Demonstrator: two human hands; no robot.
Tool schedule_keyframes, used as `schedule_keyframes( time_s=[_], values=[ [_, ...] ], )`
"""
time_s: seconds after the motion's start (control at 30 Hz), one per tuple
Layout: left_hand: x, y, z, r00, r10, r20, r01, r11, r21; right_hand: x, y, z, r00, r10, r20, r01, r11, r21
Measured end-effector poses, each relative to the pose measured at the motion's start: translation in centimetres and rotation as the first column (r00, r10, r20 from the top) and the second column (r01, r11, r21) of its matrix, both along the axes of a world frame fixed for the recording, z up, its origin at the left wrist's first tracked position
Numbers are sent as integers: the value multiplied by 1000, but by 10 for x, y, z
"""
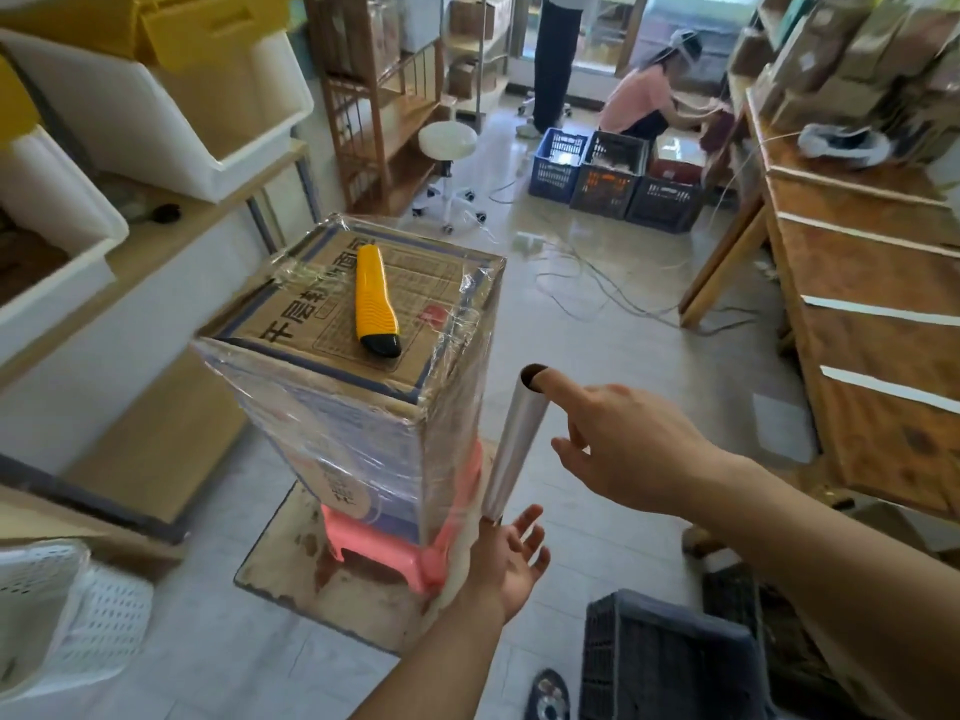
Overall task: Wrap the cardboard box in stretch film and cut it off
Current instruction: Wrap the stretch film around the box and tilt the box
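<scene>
A tall cardboard box [332,423] with blue print stands upright on a pink plastic stool [395,543], its sides covered in clear stretch film. A yellow utility knife [375,298] lies on the box's top. To the right of the box the stretch film roll [514,444] stands nearly upright, and a sheet of film runs from it to the box's right edge. My right hand [623,449] has its index finger in the roll's upper core end. My left hand [511,558] supports the roll's lower end with a finger, its other fingers spread.
White and yellow bins [171,111] sit on a shelf at left, a white basket [57,605] at lower left. A dark crate [670,662] lies by my feet. A wooden bench [872,324] lines the right. Cables, crates [613,179], a round stool [448,142] and two people lie beyond.
</scene>
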State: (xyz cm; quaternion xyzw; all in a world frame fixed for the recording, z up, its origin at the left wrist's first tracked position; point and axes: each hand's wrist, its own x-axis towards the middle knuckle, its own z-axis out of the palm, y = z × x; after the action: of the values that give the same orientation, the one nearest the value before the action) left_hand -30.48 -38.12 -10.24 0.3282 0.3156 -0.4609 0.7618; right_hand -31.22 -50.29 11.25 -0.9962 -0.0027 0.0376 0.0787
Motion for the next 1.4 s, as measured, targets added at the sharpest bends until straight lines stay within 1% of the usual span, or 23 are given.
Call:
schedule_keyframes(
  time_s=[0.1,0.27,0.4,0.53,0.67,0.97,1.23,1.33,1.4],
  values=[
    [6,-23,10,994,106,-29,-108,992,-61,14,-25,0,999,49,-9,-49,999,-3],
    [24,-59,-8,973,225,-49,-226,973,-36,37,-59,-2,990,138,-26,-138,990,6],
    [36,-79,-21,941,332,-67,-336,939,-66,54,-83,-5,982,186,-20,-186,983,1],
    [54,-97,-30,922,380,-70,-384,921,-67,75,-102,-10,977,211,-7,-211,977,7],
    [72,-115,-25,886,456,-84,-462,885,-62,100,-118,-16,970,242,3,-242,970,23],
    [133,-163,-45,818,563,-115,-574,809,-127,184,-160,-27,935,351,44,-352,935,40],
    [185,-192,-67,740,659,-137,-672,734,-96,257,-188,-39,887,461,15,-460,884,81],
    [205,-195,-71,722,681,-127,-692,717,-85,281,-190,-44,854,520,15,-519,850,96],
    [219,-198,-65,684,719,-123,-729,681,-69,299,-190,-48,824,566,22,-565,818,102]
  ],
)
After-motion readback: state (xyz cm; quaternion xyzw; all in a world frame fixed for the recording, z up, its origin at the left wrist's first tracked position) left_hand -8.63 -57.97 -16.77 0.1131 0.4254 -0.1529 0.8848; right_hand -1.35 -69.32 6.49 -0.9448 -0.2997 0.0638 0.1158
